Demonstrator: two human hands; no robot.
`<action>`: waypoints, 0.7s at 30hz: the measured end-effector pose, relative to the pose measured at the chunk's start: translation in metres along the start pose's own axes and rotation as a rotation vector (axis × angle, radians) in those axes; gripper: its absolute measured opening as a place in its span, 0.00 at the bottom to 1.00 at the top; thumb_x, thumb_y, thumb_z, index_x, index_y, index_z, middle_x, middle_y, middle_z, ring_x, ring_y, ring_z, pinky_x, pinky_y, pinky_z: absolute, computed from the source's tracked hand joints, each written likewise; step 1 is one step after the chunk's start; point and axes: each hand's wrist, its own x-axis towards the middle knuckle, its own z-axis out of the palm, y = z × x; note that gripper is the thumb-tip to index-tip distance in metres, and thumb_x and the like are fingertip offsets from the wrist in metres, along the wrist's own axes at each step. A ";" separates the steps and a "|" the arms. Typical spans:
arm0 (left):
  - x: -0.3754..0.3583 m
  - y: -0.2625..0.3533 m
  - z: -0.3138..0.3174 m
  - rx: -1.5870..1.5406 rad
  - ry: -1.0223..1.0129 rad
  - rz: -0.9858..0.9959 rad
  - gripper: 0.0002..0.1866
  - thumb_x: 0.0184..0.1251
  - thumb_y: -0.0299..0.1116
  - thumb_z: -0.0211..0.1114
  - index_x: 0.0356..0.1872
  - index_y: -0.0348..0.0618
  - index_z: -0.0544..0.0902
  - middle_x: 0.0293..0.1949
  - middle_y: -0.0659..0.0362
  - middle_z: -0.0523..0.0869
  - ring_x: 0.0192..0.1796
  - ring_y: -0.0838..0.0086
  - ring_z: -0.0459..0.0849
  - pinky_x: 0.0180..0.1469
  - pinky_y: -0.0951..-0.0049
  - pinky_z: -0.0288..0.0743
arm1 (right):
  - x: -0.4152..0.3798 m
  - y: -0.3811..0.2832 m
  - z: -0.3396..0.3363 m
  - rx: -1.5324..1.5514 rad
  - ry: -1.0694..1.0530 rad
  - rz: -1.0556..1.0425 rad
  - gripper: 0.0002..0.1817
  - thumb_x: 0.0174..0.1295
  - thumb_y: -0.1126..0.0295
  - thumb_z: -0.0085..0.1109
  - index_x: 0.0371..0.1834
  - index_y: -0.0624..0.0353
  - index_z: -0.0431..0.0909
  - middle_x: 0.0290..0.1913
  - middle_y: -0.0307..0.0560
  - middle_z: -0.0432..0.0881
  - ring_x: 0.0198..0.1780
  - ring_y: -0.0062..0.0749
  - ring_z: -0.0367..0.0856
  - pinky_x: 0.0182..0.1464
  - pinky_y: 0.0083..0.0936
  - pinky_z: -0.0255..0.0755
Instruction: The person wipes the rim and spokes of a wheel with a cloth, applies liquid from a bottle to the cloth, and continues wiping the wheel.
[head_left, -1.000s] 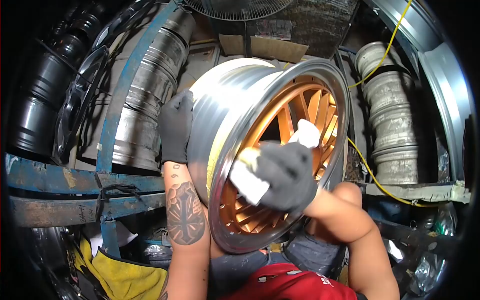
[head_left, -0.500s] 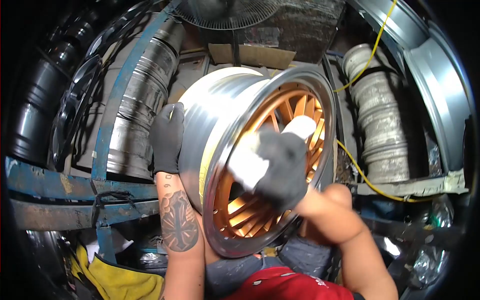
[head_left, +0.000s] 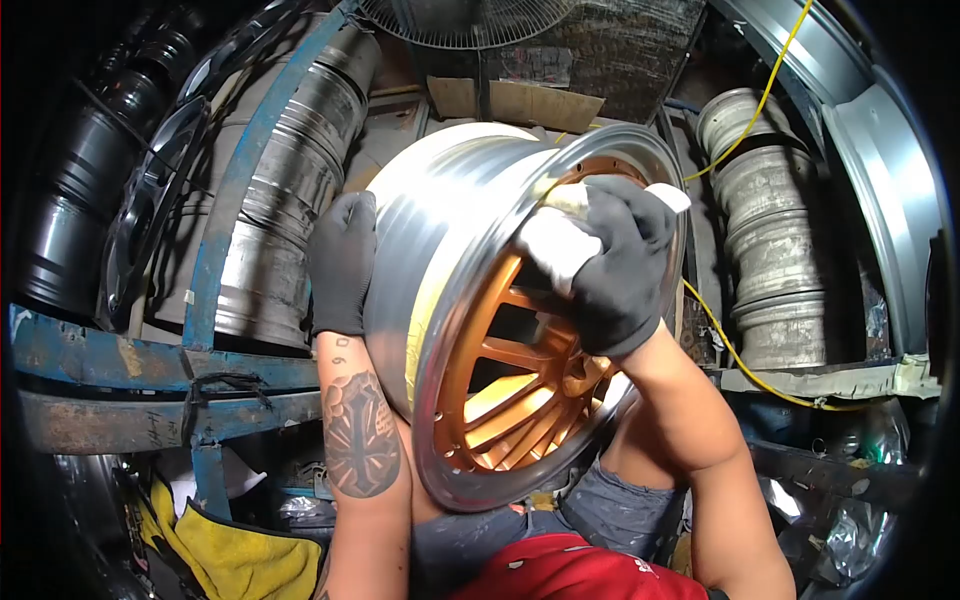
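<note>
A car wheel rim (head_left: 440, 230) with a polished silver barrel and lip and bronze spokes (head_left: 490, 350) stands tilted above my lap. Yellowish tape (head_left: 432, 300) runs round the barrel behind the lip. In a dark grey glove, my left hand (head_left: 343, 265) is closed against the barrel's left side; its fingertips are partly hidden. My right hand (head_left: 625, 265), gloved alike, grips a bunched white cloth (head_left: 560, 245) at the inner side of the upper lip. A white end of it pokes out to the right of the fist.
Stacked bare rims (head_left: 275, 220) fill the left rack, with more rims (head_left: 770, 240) on the right. A blue metal frame (head_left: 215, 250) stands left. A yellow cable (head_left: 740, 365) hangs at right. A fan (head_left: 465, 20) is at the back; a yellow towel (head_left: 235, 550) lies lower left.
My right hand has moved up and to the right with the white cloth, from over the spokes to the upper lip. My left hand stays against the barrel.
</note>
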 end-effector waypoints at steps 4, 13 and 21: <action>0.001 0.007 -0.003 -0.058 -0.013 -0.009 0.20 0.73 0.46 0.57 0.45 0.38 0.86 0.35 0.45 0.88 0.40 0.51 0.86 0.45 0.59 0.76 | -0.023 -0.042 0.011 0.380 0.080 0.066 0.28 0.36 0.60 0.72 0.47 0.48 0.80 0.49 0.45 0.79 0.48 0.44 0.77 0.46 0.42 0.70; 0.004 -0.002 0.001 -0.014 0.011 0.045 0.20 0.73 0.47 0.58 0.45 0.39 0.87 0.33 0.45 0.87 0.38 0.49 0.86 0.44 0.57 0.77 | -0.021 -0.051 0.007 0.311 0.096 -0.117 0.18 0.41 0.60 0.74 0.38 0.48 0.85 0.48 0.41 0.79 0.49 0.44 0.78 0.44 0.42 0.70; 0.006 -0.005 0.002 -0.034 0.026 0.062 0.18 0.74 0.44 0.59 0.45 0.39 0.87 0.35 0.43 0.87 0.39 0.53 0.86 0.45 0.61 0.77 | -0.007 -0.033 0.008 0.243 0.147 -0.180 0.16 0.38 0.59 0.69 0.33 0.49 0.83 0.44 0.42 0.78 0.48 0.43 0.79 0.45 0.43 0.70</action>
